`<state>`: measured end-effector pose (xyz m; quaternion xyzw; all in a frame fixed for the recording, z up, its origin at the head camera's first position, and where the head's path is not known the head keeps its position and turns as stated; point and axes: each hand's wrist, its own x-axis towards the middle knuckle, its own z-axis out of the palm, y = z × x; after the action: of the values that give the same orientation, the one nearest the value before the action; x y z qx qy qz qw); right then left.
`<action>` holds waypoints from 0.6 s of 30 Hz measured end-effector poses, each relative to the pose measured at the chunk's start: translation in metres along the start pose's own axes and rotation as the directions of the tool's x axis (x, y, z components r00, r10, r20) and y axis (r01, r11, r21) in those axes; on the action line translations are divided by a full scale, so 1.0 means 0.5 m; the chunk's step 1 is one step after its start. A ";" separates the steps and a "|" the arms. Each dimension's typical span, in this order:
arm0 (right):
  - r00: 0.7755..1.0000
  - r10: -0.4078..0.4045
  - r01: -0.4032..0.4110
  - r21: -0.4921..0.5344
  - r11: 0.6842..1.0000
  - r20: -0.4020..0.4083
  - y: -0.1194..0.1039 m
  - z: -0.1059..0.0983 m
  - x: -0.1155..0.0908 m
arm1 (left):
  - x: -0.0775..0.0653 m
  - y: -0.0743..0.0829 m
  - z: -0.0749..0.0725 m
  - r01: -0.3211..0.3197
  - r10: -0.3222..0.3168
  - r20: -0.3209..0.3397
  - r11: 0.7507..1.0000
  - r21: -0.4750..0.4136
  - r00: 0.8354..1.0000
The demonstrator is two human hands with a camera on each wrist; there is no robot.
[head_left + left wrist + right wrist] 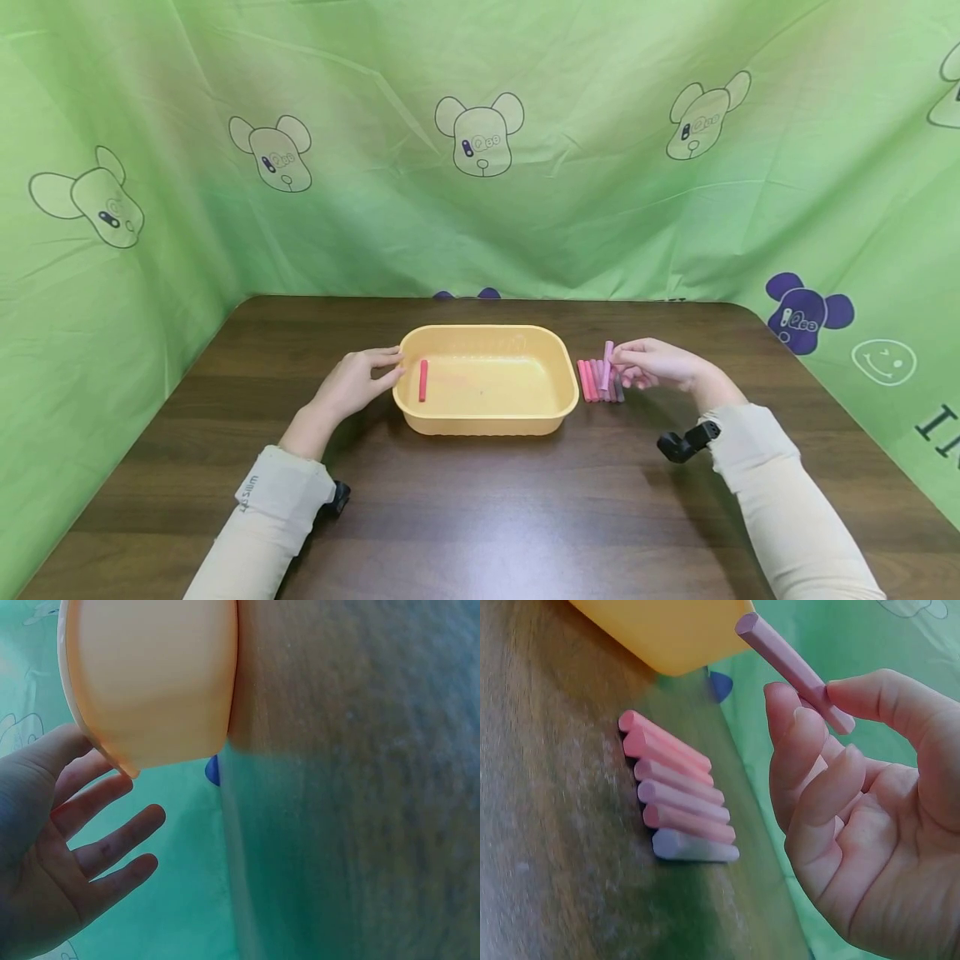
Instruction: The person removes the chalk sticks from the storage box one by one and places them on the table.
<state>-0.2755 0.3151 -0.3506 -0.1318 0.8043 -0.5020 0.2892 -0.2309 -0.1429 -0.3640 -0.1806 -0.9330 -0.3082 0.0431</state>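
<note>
In the head view my left hand [358, 382] touches the left rim of a yellow plastic basin [483, 425] with thumb and fingertips. The left wrist view has its fingers spread and fairly straight beside the basin wall [154, 682]. Inside the basin, near its left end, lies a red crayon [423, 381]. My right hand [652, 363] pinches a purple-pink crayon [791, 664] between thumb and fingers, lifted and tilted. Below it, several pink, purple and greyish crayons [682, 801] lie in a row on the table, just right of the basin.
The brown wooden table [480, 517] bears the basin and crayons. A green printed cloth [375, 217] hangs behind the table and along both sides. Each sleeve cuff carries a black wrist device [688, 442].
</note>
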 end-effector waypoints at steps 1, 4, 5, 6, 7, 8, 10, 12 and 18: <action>1.000 0.001 -0.001 0.001 1.000 -0.001 0.002 -0.001 -0.002 | 0.000 0.000 0.000 -0.001 0.001 -0.001 1.000 -0.001 1.000; 1.000 0.014 -0.014 0.015 1.000 -0.009 0.011 -0.007 -0.006 | 0.000 -0.001 0.000 -0.007 0.007 -0.006 1.000 -0.003 1.000; 1.000 0.019 -0.019 0.021 1.000 -0.013 0.014 -0.009 -0.007 | 0.000 -0.001 0.000 -0.008 0.008 -0.007 1.000 -0.004 1.000; 1.000 0.024 -0.023 0.024 0.999 -0.016 0.017 -0.011 -0.008 | 0.000 -0.001 0.000 -0.009 0.009 -0.008 1.000 -0.005 1.000; 0.999 0.027 -0.027 0.028 0.999 -0.019 0.020 -0.013 -0.009 | 0.001 -0.001 0.001 -0.010 0.010 -0.008 1.000 -0.006 1.000; 0.999 0.031 -0.030 0.029 0.999 -0.022 0.023 -0.015 -0.010 | 0.001 -0.002 0.001 -0.010 0.010 -0.008 1.000 -0.006 1.000; 0.999 0.032 -0.031 0.027 0.999 -0.027 0.028 -0.018 -0.012 | 0.001 -0.002 0.001 -0.012 0.011 -0.009 1.000 -0.009 1.000; 0.999 0.032 -0.031 0.026 0.999 -0.033 0.033 -0.021 -0.014 | 0.001 -0.003 0.002 -0.014 0.014 -0.010 1.000 -0.011 1.000; 0.997 0.056 -0.054 0.039 0.998 -0.054 0.047 -0.030 -0.021 | 0.001 -0.005 0.003 -0.021 0.021 -0.015 1.000 -0.004 1.000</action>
<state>-0.2741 0.3422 -0.3627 -0.0903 0.8057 -0.5125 0.2830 -0.2323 -0.1437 -0.3663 -0.1883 -0.9301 -0.3110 0.0530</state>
